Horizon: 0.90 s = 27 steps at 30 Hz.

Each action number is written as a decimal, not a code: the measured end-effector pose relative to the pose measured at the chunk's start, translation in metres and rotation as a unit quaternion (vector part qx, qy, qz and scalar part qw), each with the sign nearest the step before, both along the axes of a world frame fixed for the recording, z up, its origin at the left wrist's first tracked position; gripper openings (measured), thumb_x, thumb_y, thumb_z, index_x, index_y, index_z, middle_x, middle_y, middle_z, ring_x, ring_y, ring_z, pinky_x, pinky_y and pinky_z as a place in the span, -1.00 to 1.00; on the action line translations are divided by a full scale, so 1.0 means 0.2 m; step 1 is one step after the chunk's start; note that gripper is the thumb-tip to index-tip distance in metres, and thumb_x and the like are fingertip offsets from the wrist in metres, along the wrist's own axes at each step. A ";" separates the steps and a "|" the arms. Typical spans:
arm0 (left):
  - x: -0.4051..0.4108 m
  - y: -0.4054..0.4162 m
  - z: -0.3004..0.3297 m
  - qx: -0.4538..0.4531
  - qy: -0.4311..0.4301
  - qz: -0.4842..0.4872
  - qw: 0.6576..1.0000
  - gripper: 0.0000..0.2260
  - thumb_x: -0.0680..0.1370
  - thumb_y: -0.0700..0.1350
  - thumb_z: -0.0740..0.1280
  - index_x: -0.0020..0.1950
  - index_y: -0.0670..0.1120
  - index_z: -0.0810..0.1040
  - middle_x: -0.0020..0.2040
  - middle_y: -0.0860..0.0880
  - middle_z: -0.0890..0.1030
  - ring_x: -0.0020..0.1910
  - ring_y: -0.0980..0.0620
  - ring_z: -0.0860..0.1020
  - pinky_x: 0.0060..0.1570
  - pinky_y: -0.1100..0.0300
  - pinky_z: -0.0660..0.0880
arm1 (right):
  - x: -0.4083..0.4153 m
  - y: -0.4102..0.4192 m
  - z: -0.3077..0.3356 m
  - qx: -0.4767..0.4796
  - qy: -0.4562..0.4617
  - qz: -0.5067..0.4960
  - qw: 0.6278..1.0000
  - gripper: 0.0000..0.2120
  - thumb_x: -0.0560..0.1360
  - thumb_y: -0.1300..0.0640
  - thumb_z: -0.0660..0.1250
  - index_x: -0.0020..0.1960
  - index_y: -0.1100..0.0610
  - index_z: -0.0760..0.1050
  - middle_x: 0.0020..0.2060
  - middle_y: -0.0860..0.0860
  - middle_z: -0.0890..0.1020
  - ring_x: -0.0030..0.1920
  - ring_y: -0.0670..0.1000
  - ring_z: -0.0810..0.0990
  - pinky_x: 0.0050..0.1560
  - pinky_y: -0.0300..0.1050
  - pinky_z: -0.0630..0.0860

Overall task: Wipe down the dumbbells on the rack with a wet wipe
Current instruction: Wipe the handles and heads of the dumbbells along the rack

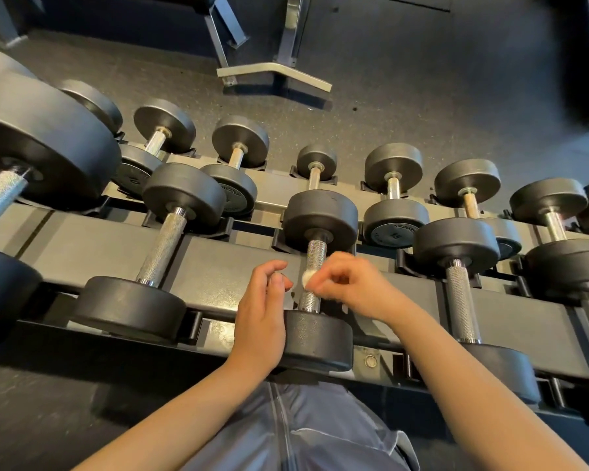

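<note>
White wet wipe (pixel 307 277), pinched in right hand (pixel 349 287), apparently touches dumbbell handle (pixel 315 263); left hand (pixel 262 311) loose.

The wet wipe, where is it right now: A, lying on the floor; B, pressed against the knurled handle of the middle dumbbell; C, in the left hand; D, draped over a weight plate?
B: the right hand pinches the wet wipe against the handle of the dumbbell.

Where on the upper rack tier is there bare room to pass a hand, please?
Bare rail lies between the left dumbbell and the one being wiped. At that handle it is crowded: left hand, right hand, wipe.
</note>
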<state>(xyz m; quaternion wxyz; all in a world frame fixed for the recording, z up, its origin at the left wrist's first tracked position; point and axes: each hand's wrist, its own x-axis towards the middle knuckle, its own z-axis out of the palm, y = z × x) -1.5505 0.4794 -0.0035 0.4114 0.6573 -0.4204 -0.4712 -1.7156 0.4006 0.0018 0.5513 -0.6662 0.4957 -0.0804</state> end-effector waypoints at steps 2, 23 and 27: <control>0.00 0.00 0.00 -0.002 0.003 0.004 1.000 -0.64 0.49 0.31 0.00 0.12 0.21 0.42 -0.07 0.12 0.54 0.00 0.19 0.52 0.01 0.31 0.45 | -0.02 0.06 0.03 0.071 -0.028 0.045 0.996 -0.84 0.46 0.17 0.41 -0.15 -0.11 0.61 -0.07 -0.13 0.56 0.00 -0.12 0.55 0.11 -0.09 0.52; 0.03 0.03 -0.01 0.013 -0.006 0.050 0.999 -0.80 0.65 -0.13 0.17 0.07 0.20 0.44 0.03 0.09 0.54 0.04 0.21 0.50 -0.03 0.48 0.38 | 0.09 -0.03 0.07 -0.171 0.106 0.201 0.959 -0.84 0.52 0.05 0.35 0.07 0.05 0.60 -0.20 -0.23 0.38 -0.13 -0.19 0.39 -0.09 -0.35 0.32; 0.03 0.09 0.00 0.010 -0.004 0.066 0.998 -0.87 0.64 -0.01 0.18 0.10 0.24 0.41 0.10 0.21 0.48 0.11 0.27 0.46 0.02 0.47 0.37 | 0.18 -0.12 0.10 -0.211 0.158 0.332 0.906 -0.86 0.51 0.11 0.35 0.04 0.09 0.60 -0.10 -0.04 0.50 -0.11 -0.05 0.49 -0.07 -0.13 0.45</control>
